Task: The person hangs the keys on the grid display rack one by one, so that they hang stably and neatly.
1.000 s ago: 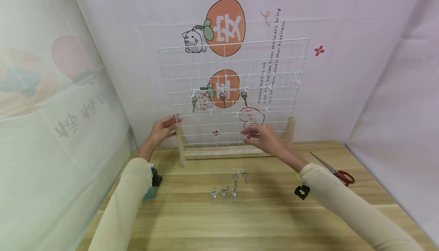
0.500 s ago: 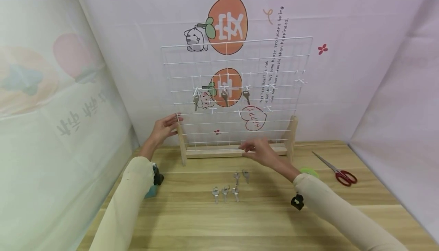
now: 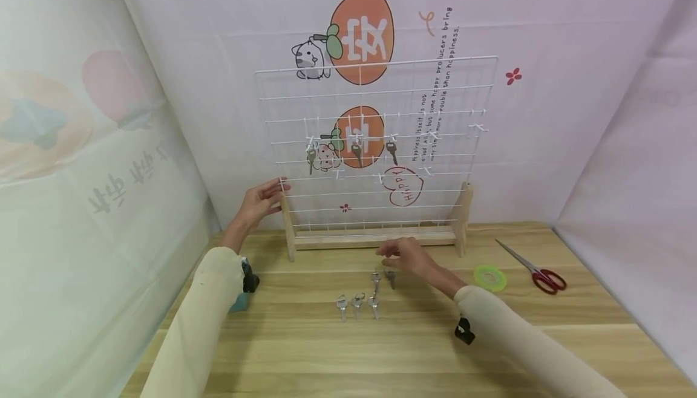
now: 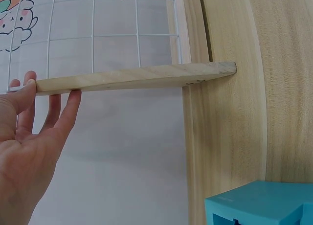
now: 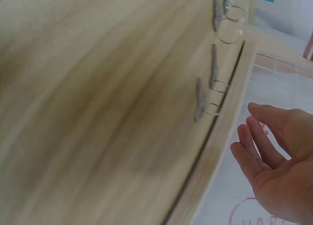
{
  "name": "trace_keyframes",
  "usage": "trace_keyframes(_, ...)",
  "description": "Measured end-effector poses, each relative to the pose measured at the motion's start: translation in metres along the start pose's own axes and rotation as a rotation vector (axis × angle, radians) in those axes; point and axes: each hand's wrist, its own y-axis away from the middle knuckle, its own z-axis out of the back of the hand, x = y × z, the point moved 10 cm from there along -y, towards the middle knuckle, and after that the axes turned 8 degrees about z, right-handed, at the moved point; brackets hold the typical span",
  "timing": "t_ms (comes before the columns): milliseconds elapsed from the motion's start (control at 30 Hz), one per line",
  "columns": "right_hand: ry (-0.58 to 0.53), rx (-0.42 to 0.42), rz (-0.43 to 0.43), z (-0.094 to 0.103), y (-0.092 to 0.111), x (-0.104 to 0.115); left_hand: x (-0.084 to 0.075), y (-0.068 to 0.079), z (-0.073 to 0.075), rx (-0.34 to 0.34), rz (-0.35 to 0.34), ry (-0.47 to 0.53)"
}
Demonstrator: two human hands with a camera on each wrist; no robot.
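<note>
Gripping post with left fingers, right fingers parted near keys

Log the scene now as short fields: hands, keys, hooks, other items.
Left hand: grips the left wooden upright
Right hand: holds nothing, near the loose keys
Hung keys: three, on the wire grid
Loose keys: five, on the table
Bare hooks: five visible
Table's right side: red-handled scissors, green disc

Wooden table, red-handled scissors lying at its right, blades toward the rear, yellow-green disc just beside them, teal box partly visible at the left, pale backdrop printed with orange fruits, cartoon animals and lettering.
</note>
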Motion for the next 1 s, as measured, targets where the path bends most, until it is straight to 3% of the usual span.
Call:
trace_keyframes(267, 0.041, 0.031, -0.047, -0.02, 0.001, -0.009, -0.001, 0.0, 0.0, 0.006, -0.007, 0.001)
trace_keyframes(600, 0.055, 0.077, -0.016, -0.035, -0.001, -0.009, 0.0, -0.001, -0.002, 0.002, -0.007, 0.012)
trace_keyframes(867, 0.039, 0.052, -0.044, -0.027, -0.002, -0.005, 0.0, -0.001, -0.001, -0.001, 0.0, -0.001)
trace_keyframes(1000, 0.036, 0.025, -0.003, -0.018, -0.007, 0.001, 0.002, -0.001, 0.001, -0.002, 0.004, 0.003)
